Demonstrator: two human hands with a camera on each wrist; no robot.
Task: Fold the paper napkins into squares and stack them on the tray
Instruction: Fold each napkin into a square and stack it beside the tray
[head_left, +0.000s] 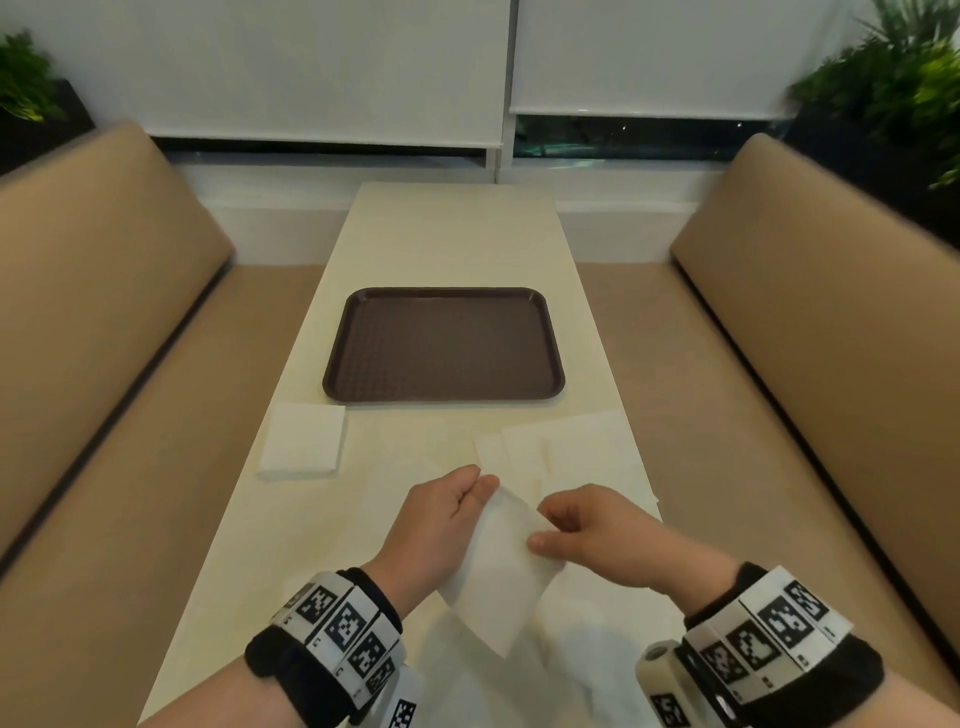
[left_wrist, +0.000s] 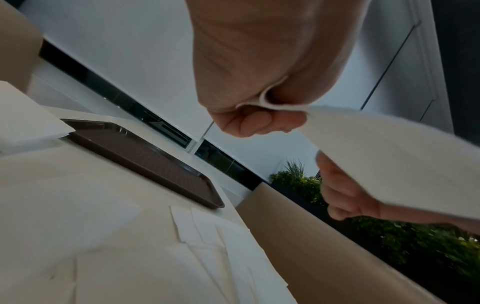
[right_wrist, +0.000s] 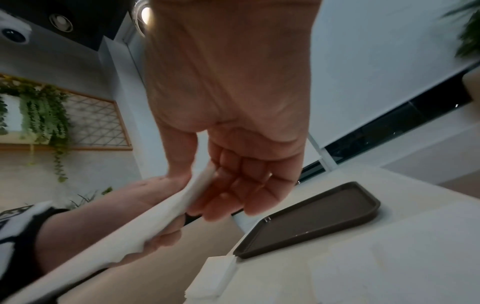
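**Tray still bare, first napkin in our hands**

We hold one napkin (head_left: 498, 566) in the air above the table (head_left: 457, 234). Our left hand (head_left: 436, 525) pinches its far corner between thumb and curled fingers; our right hand (head_left: 597, 535) pinches the opposite edge the same way. The tray (head_left: 441, 395) has nothing on it. A folded stack (head_left: 304, 441) lies just beside its near left corner, and loose napkins (head_left: 566, 452) lie to the right. We judge most of the work remains.
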